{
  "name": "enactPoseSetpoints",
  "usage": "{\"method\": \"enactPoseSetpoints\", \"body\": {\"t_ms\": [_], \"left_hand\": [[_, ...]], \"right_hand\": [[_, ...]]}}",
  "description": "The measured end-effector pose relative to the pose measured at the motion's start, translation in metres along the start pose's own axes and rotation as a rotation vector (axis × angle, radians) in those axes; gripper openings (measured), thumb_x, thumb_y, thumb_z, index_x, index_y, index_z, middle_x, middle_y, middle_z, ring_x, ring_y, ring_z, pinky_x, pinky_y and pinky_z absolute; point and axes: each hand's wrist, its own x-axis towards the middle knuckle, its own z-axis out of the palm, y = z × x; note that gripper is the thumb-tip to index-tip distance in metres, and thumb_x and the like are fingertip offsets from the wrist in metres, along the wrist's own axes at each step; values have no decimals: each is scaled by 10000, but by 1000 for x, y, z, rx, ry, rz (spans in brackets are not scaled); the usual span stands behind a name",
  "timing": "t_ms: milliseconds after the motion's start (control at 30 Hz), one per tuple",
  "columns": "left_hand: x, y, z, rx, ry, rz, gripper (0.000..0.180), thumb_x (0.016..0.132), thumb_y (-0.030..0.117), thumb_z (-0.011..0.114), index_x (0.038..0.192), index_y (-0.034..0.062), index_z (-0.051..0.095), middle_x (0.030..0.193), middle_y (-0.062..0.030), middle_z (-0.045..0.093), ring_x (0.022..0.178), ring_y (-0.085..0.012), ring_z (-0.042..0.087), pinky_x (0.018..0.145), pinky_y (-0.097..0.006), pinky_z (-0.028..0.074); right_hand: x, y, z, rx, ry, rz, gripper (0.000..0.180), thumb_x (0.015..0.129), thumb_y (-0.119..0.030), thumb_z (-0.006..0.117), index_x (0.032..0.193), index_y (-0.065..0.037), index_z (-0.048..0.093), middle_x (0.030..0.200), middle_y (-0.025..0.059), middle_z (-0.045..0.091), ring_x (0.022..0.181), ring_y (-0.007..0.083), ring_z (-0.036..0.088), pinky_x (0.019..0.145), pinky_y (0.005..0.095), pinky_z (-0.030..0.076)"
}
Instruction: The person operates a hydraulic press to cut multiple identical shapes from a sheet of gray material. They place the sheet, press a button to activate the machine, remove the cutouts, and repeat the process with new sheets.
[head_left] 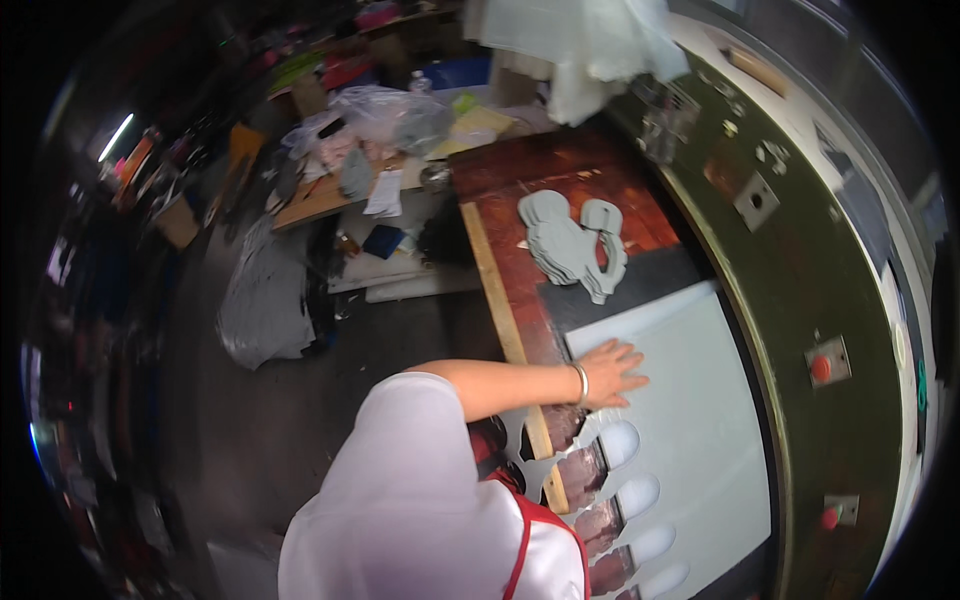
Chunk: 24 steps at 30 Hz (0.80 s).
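Note:
My left hand lies flat with its fingers spread on a pale grey-green sheet, near the sheet's far edge. A metal bangle circles that wrist. Along the sheet's left edge, several rounded tongue-shaped cut-outs let the worn board below show through. Farther off, a stack of matching grey cut pieces with rounded lobes rests on the reddish-brown board. A dark strip lies between that stack and the sheet. My right hand is out of the picture.
A green machine beam with red buttons runs along the right side. Wooden edging borders the board on the left. Behind stands a cluttered table with plastic bags and papers. A grey bundle sits on the floor.

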Motion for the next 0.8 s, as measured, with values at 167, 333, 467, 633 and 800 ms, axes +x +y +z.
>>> {"method": "enactPoseSetpoints", "body": {"t_ms": [167, 333, 467, 633, 800], "left_hand": [[15, -20, -2, -66, 236, 183, 452, 721, 188, 679, 1168, 179, 610, 1151, -197, 541, 1075, -395, 485, 961, -488, 393], [12, -16, -8, -252, 184, 27, 426, 783, 149, 672, 1192, 94, 565, 1221, -145, 490, 1134, -352, 421, 975, -424, 395], [14, -19, -13, -395, 273, -20, 419, 796, 67, 619, 1203, 21, 533, 1205, -166, 522, 1112, -355, 475, 963, -426, 406], [15, -22, -5, -443, 388, -78, 462, 811, 6, 548, 1264, -16, 459, 1226, -208, 527, 1104, -377, 522, 950, -427, 421], [14, -23, 1, -470, 400, -70, 479, 824, 5, 524, 1292, -24, 426, 1226, -220, 525, 1121, -397, 515, 957, -441, 422]], "right_hand": [[15, -29, 11, 712, 37, 911, 590, 758, -133, 779, 1257, -32, 480, 1123, 201, 588, 967, 266, 584, 814, 353, 518], [65, -146, 39, 1361, -4, 730, 693, 698, 11, 721, 1301, -54, 386, 1201, 154, 540, 1057, 240, 561, 918, 346, 456], [135, -264, 74, 1378, -209, 544, 746, 601, -43, 831, 1236, -38, 439, 1155, 121, 540, 1079, 236, 552, 941, 362, 451], [195, -382, 107, 979, -374, 433, 720, 550, -175, 859, 1164, -79, 496, 1110, 160, 556, 1015, 322, 562, 874, 377, 469], [190, -436, 139, 683, -116, 132, 806, 581, -158, 830, 1267, -14, 431, 1238, 248, 435, 1170, 391, 419, 986, 459, 375]]}}
